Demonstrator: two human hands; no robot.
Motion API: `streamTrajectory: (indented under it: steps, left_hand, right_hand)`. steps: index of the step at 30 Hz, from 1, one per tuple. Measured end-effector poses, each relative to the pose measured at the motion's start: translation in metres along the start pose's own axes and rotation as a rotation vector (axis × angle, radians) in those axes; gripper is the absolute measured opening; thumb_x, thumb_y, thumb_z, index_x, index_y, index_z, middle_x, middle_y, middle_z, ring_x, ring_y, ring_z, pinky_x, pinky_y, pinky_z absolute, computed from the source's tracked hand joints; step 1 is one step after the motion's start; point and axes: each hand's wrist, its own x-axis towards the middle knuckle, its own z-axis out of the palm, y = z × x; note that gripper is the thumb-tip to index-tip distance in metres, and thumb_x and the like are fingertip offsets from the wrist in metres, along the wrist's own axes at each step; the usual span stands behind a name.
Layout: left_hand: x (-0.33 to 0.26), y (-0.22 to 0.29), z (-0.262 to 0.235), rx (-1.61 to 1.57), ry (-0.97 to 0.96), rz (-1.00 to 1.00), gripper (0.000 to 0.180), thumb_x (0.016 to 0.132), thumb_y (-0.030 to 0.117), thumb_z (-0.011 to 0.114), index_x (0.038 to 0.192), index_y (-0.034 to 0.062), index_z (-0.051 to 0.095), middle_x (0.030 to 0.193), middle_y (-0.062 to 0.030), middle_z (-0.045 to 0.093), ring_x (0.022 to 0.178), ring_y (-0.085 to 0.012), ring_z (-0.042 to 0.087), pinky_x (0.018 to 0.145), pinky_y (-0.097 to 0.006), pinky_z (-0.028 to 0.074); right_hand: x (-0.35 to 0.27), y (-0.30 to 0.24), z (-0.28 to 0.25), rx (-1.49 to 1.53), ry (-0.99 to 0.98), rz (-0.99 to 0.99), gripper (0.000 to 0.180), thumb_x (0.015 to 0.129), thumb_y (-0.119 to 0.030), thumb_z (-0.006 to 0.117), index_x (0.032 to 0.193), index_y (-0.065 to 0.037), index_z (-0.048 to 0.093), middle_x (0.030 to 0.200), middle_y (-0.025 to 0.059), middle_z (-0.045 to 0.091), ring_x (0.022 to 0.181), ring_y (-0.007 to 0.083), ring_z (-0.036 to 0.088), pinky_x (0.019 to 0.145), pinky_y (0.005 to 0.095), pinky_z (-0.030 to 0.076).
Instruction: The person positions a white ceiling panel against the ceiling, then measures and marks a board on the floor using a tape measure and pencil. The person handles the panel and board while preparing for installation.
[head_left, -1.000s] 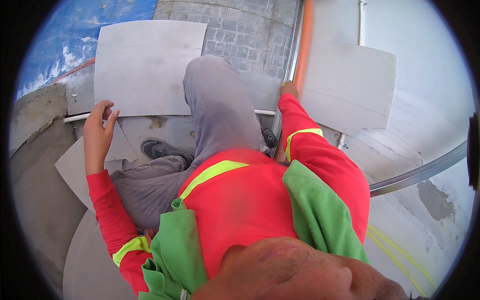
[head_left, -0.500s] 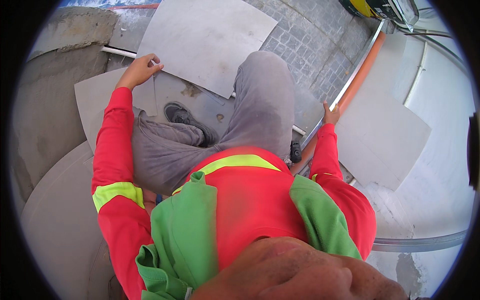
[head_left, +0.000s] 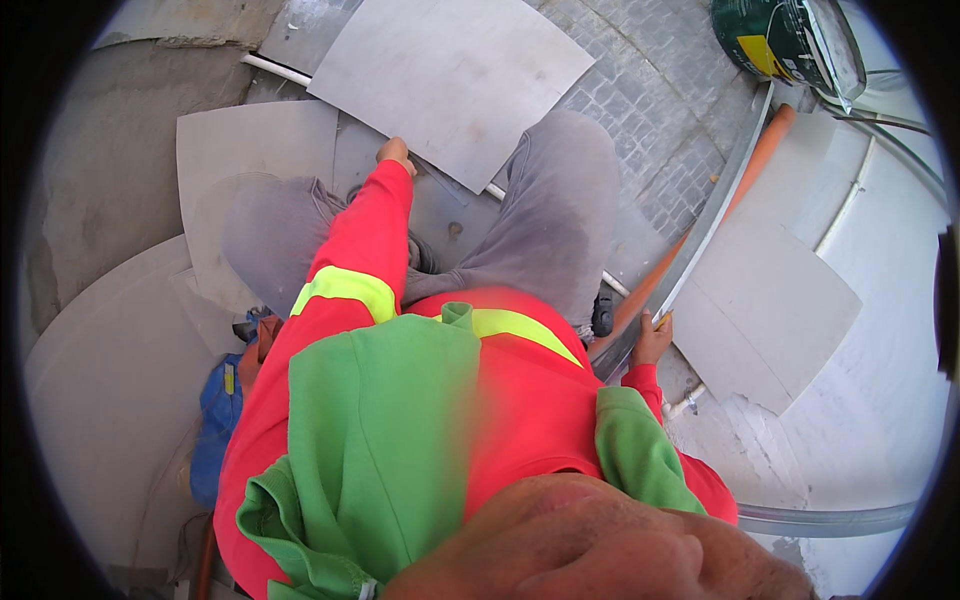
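My left hand (head_left: pixel 397 155) is closed at the near edge of a large grey flat sheet (head_left: pixel 450 80). Its fingertips are hidden, so I cannot tell whether it grips the sheet. In my right hand (head_left: pixel 652 340) is the near part of a long metal channel (head_left: pixel 716 205), which slants away to the far right. A small yellow thing (head_left: pixel 662 320), too small to name, shows at the right fingers. Partly under the channel runs an orange pipe (head_left: pixel 765 152).
Beside the channel lies another grey sheet (head_left: pixel 770 310), and a third sheet (head_left: pixel 250 140) is at the left. A dark green bucket (head_left: pixel 755 40) stands far right on the paving blocks (head_left: pixel 640 90). White pipe (head_left: pixel 277 69) runs by the far sheet. A blue bag (head_left: pixel 215 430) sits near my left side.
My left hand has moved right along the far sheet's near edge. My right hand has come nearer along with the channel, which now lies at a different angle over the orange pipe.
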Motion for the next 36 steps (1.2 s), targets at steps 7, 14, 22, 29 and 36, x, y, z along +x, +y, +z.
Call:
streamTrajectory:
  steps: [7, 14, 22, 29, 36]
  left_hand:
    - [0.068, -0.018, -0.008, 0.049, -0.001, 0.011, 0.032, 0.096, 0.013, 0.047, 0.126, 0.0137, 0.058, 0.124, -0.0056, 0.066, 0.116, -0.0281, 0.065, 0.09, -0.057, 0.051]
    - [0.101, 0.02, -0.02, -0.115, -0.081, 0.082, 0.032, 0.094, 0.006, 0.049, 0.123, 0.0125, 0.059, 0.116, -0.0093, 0.069, 0.108, -0.0322, 0.066, 0.09, -0.062, 0.05]
    - [0.036, 0.024, -0.016, -0.104, -0.185, 0.066, 0.037, 0.1, 0.019, 0.057, 0.136, 0.014, 0.049, 0.133, -0.0089, 0.058, 0.121, -0.0303, 0.059, 0.104, -0.06, 0.043]
    - [-0.009, 0.024, -0.042, 0.054, -0.242, 0.209, 0.059, 0.101, 0.025, 0.06, 0.152, 0.0078, 0.035, 0.137, -0.0128, 0.055, 0.123, -0.0317, 0.058, 0.105, -0.054, 0.044]
    - [-0.037, 0.01, -0.058, 0.111, 0.06, 0.436, 0.055, 0.097, 0.021, 0.065, 0.146, 0.0049, 0.046, 0.132, -0.0123, 0.06, 0.108, -0.0244, 0.061, 0.09, -0.04, 0.053]
  right_hand:
    - [-0.102, -0.047, 0.001, -0.014, -0.073, 0.011, 0.025, 0.091, -0.01, 0.068, 0.111, 0.003, 0.06, 0.104, 0.0116, 0.062, 0.099, 0.0227, 0.06, 0.091, 0.0381, 0.047]
    - [-0.116, -0.105, -0.011, -0.14, -0.258, -0.265, 0.021, 0.083, -0.003, 0.067, 0.104, 0.001, 0.062, 0.105, 0.0193, 0.058, 0.102, 0.0393, 0.058, 0.094, 0.0447, 0.046]
    - [-0.037, -0.131, 0.002, -0.18, -0.342, -0.443, 0.035, 0.083, -0.005, 0.068, 0.117, 0.002, 0.063, 0.123, 0.0219, 0.06, 0.116, 0.0403, 0.058, 0.104, 0.0427, 0.044]
    - [0.038, -0.209, 0.028, 0.069, -0.464, -0.344, 0.044, 0.09, -0.005, 0.068, 0.132, 0.005, 0.055, 0.123, 0.0105, 0.059, 0.114, 0.0189, 0.057, 0.1, 0.0322, 0.045]
    - [0.13, -0.284, 0.106, 0.304, -0.822, -0.177, 0.035, 0.093, -0.018, 0.072, 0.122, -0.002, 0.063, 0.103, 0.0005, 0.065, 0.089, 0.0091, 0.058, 0.079, 0.0276, 0.047]
